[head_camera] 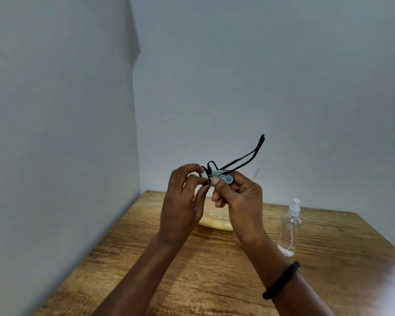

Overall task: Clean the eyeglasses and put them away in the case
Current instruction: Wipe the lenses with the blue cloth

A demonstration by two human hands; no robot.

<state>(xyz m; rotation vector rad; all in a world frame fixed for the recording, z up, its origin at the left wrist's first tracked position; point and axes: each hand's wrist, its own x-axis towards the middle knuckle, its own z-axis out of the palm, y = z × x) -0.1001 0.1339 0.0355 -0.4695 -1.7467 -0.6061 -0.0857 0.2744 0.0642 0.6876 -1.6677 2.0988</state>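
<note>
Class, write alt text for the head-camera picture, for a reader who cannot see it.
A left hand pinches black eyeglasses above a wooden table while the right hand holds a blue-grey cloth against them. A clear spray bottle stands at right; a pale case lies behind the hands.

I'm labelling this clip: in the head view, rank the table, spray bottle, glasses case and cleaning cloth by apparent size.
1. table
2. spray bottle and glasses case: unranked, because the case is largely hidden
3. cleaning cloth, bunched up, smallest
</note>
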